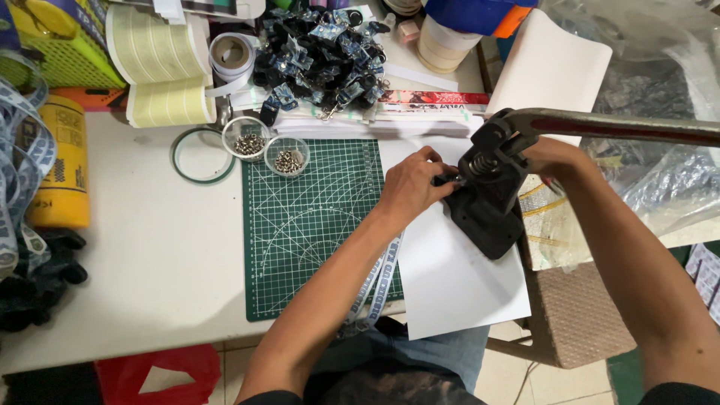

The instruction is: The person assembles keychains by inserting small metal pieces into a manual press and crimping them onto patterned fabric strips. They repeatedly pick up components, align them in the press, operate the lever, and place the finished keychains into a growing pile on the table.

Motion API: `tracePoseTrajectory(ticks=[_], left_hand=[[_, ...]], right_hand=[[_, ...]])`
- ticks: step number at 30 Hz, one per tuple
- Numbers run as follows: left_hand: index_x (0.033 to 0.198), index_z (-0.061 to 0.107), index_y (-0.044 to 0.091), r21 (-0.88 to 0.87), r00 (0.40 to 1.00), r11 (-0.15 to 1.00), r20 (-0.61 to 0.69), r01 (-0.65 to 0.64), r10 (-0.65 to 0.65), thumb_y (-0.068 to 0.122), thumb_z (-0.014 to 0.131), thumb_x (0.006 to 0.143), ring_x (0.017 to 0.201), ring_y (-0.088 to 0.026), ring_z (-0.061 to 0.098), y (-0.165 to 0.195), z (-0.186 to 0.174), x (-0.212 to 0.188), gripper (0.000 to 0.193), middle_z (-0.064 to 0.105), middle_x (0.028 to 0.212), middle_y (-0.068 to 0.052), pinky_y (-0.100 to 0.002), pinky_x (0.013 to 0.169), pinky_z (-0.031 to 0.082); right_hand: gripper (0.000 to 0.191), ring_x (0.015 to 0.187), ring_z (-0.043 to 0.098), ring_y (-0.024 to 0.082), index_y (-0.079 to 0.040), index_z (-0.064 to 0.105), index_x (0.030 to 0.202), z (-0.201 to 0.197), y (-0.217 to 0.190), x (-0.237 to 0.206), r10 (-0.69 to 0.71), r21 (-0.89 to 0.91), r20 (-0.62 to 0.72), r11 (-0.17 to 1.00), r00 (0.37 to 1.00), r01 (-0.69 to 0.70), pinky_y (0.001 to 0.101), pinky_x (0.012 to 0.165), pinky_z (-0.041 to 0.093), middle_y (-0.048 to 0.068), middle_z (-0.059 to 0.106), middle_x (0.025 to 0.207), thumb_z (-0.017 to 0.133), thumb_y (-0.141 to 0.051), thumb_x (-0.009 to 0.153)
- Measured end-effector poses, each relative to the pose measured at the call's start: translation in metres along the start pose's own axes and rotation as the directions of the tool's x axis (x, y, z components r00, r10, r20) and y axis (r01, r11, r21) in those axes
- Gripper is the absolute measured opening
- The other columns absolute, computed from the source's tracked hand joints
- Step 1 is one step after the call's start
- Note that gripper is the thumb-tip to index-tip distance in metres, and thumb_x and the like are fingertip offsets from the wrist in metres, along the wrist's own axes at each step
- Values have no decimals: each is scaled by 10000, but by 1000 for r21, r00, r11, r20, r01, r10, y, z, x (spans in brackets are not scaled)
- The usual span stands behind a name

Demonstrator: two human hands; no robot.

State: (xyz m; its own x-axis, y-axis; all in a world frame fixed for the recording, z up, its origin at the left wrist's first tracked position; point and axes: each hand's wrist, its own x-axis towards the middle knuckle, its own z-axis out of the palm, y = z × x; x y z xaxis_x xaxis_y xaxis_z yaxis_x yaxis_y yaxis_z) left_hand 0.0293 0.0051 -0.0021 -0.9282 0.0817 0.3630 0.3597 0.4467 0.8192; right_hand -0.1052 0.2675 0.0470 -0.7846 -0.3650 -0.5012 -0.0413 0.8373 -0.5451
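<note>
My left hand (409, 187) pinches a lanyard strap (375, 281) under the black press (487, 199); my right hand (551, 157) lies behind it, grip hidden. The lever (622, 126) is raised, so pressing seems pending. Two eyelet cups (266, 150) wait beside the mat (307, 225); finished lanyards (322, 52) are heaped beyond.

head view, steeply down, near table (150, 247)

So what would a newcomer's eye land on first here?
The black hand press at centre right on a white sheet, with the left hand at its base and the right hand behind it by the long lever. Then the green cutting mat at centre, two small cups of metal eyelets at its top.
</note>
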Motion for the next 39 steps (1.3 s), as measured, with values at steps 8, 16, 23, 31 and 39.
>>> tracePoseTrajectory(ticks=[8,16,23,31,39], left_hand=[[1002,824,200,38,1000,999,-22,0,1,299,853,759,858,-273,711,5,-1,-2,265,695,1047,-63,-401,755,578],[1043,817,170,47,1000,999,24,-16,15,251,838,800,836,-237,720,0,3,-4,257,703,1064,-67,-378,750,593],[1016,820,174,73,999,996,-8,-46,47,245,837,815,853,-256,715,-1,4,-6,214,695,1069,-78,-376,740,587],[1061,804,173,127,997,989,-11,-71,73,232,813,825,840,-254,712,18,-4,-7,244,687,1041,-62,-386,746,581],[1027,741,111,5,822,936,-475,-353,313,259,794,926,923,-213,706,124,-10,-16,187,742,1006,-54,-352,841,569]], right_hand=[[546,1086,725,379,44,524,1432,-180,10,-76,342,400,33,857,939,-326,507,917,555,304,664,1256,514,-405,1122],[380,841,763,382,27,698,1142,-120,45,-146,152,-425,-384,846,911,-320,507,806,607,284,733,949,661,-331,1021],[391,580,667,201,11,743,972,-34,-28,-209,43,-92,-513,990,857,-105,356,580,522,129,703,647,591,-325,1102],[221,447,456,106,-30,785,1099,39,-125,-243,-144,-252,-803,961,579,-110,300,389,300,75,622,608,727,-230,1024],[259,461,509,218,26,775,1025,41,-143,-245,-315,-384,-820,922,478,-51,349,459,378,156,569,590,811,-220,953]])
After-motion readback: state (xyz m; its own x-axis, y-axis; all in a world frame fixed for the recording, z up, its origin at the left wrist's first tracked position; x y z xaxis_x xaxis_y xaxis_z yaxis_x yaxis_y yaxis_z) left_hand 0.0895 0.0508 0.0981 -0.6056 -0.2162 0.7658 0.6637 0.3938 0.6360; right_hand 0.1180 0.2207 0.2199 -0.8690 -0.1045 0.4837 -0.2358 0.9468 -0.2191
